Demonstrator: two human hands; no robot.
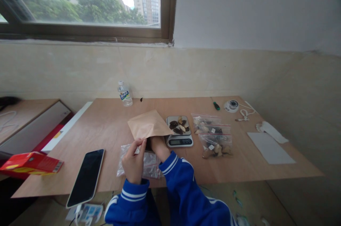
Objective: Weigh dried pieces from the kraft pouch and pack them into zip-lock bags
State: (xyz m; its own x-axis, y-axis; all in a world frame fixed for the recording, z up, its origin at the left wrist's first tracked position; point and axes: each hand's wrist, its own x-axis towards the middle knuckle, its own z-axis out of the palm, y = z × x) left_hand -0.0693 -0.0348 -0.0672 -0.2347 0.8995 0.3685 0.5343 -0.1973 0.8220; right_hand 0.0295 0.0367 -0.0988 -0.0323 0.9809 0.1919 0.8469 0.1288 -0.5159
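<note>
My left hand [134, 162] pinches the open lower edge of a brown paper bag [148, 124] that lies tilted on the wooden table [112, 119]. My right hand [154, 143] reaches inside the bag's mouth, so its fingers are hidden. Under both hands lies a clear plastic bag [149, 169], flat on the table. Just right of the paper bag stands a small digital scale [179, 141] with dark and pale pieces [179, 125] heaped on its pan.
Three clear zip bags [215, 137] of similar pieces lie right of the scale. A phone [86, 176] leans at the near left edge, a red box [32, 164] beyond it. A water bottle [124, 93], green-handled tool [216, 105], white round device [232, 105] and grey sheet [270, 148] also sit on the table.
</note>
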